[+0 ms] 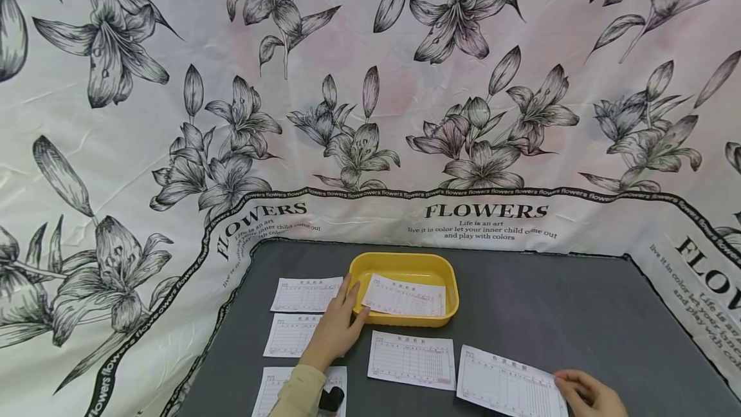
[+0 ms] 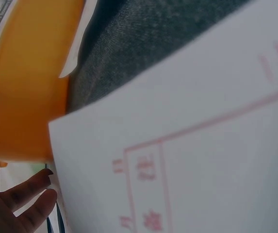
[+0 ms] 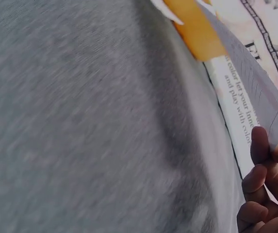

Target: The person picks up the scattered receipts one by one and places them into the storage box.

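My right hand [image 1: 592, 392] pinches the right edge of a printed paper form [image 1: 509, 381], low on the right in the head view. In the right wrist view that form [image 3: 255, 77] rises edge-on from between thumb and fingers. My left hand [image 1: 338, 332] lies at the left side of a yellow plastic tray [image 1: 405, 322], fingers spread along its rim and thumb near its front left corner. Inside the tray rests another form [image 1: 405, 295]. Below it, a further form [image 1: 412, 360] lies flat on the table, just left of the pinched one.
Three more forms stand in a column at the left: a top one [image 1: 301, 295], a middle one [image 1: 287, 334] and a bottom one [image 1: 269, 388], the lower two partly behind my left arm. The dark grey table [image 1: 538, 301] meets a flower-printed cloth [image 1: 370, 221] at its back and sides.
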Demonstrator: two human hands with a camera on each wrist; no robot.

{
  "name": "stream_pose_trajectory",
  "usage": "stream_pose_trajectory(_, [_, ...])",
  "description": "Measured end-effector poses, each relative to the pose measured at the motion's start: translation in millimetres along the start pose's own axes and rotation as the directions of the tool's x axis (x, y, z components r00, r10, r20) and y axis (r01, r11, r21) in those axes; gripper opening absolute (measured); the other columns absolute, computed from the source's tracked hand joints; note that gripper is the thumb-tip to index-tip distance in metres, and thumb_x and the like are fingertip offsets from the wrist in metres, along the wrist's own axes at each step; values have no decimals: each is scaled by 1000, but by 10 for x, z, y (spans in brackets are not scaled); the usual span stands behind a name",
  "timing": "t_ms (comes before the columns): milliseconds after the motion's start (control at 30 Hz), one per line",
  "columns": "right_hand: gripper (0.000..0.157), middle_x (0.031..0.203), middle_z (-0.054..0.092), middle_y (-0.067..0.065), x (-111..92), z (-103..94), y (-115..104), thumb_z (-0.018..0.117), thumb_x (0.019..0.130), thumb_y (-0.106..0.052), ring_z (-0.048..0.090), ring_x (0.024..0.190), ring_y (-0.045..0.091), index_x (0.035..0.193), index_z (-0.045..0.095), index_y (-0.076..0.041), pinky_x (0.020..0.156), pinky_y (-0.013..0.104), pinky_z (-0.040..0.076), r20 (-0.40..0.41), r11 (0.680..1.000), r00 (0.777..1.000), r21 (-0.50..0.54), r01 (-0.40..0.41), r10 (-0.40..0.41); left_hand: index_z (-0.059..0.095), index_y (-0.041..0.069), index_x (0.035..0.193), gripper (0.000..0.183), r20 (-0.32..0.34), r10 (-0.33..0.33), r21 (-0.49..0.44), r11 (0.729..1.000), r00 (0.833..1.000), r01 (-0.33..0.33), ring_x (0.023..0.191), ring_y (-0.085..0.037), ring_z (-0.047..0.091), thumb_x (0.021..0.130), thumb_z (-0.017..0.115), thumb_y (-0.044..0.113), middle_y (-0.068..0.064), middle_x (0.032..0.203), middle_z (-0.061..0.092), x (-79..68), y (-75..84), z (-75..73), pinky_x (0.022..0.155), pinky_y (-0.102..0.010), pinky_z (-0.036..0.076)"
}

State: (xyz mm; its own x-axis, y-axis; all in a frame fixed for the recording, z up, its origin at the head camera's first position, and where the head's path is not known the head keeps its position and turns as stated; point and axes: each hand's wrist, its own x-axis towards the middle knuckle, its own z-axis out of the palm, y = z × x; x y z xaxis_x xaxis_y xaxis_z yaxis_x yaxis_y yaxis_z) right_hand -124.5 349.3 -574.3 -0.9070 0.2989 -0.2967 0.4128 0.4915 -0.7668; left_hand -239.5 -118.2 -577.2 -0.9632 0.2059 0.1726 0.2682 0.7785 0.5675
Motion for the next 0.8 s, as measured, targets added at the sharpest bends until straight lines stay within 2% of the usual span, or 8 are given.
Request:
stream_pose_trajectory(167, [51,91,79,2,-7,-27,-151,65,105,-38,67,76,8,125,68,9,65,22,53,-16,1000,1000,30,0,0,38,12,166,66,0,-1,-5,1000,1000,1,147,-40,47,110,55,44,-5,178,18,4,9,-11,119,-59,41])
stream_pose_trajectory(267, [52,93,80,1,3,-3,-258,65,105,-40,67,78,7,128,68,7,66,22,53,-39,1000,999,22,6,-5,38,12,166,67,1,-1,-4,1000,1000,1,147,-40,47,110,55,44,-5,178,18,2,10,-12,119,-59,41])
stream_pose_trajectory(400, [49,97,79,3,35,62,-420,64,107,-37,66,79,3,129,68,6,67,19,52,-80,998,994,2,71,-70,37,12,166,67,-1,4,-3,1000,1000,-4,148,-40,47,110,55,43,-5,178,18,1,0,-10,120,-58,41])
stream_pose_trajectory(600, [36,98,80,9,66,221,-633,64,108,-24,64,78,0,124,70,7,67,18,52,-140,972,965,40,232,-224,38,12,166,66,-4,10,-2,1000,1000,-10,146,-40,48,110,55,43,-6,178,18,1,-15,-8,118,-59,42])
stream_pose_trajectory(800, [23,95,79,11,114,437,-863,66,106,-13,64,74,6,117,73,5,63,19,50,-218,950,933,64,305,-285,37,11,166,66,-6,22,4,1000,1000,-22,146,-41,48,110,54,43,-7,178,18,5,-14,-11,119,-59,42])
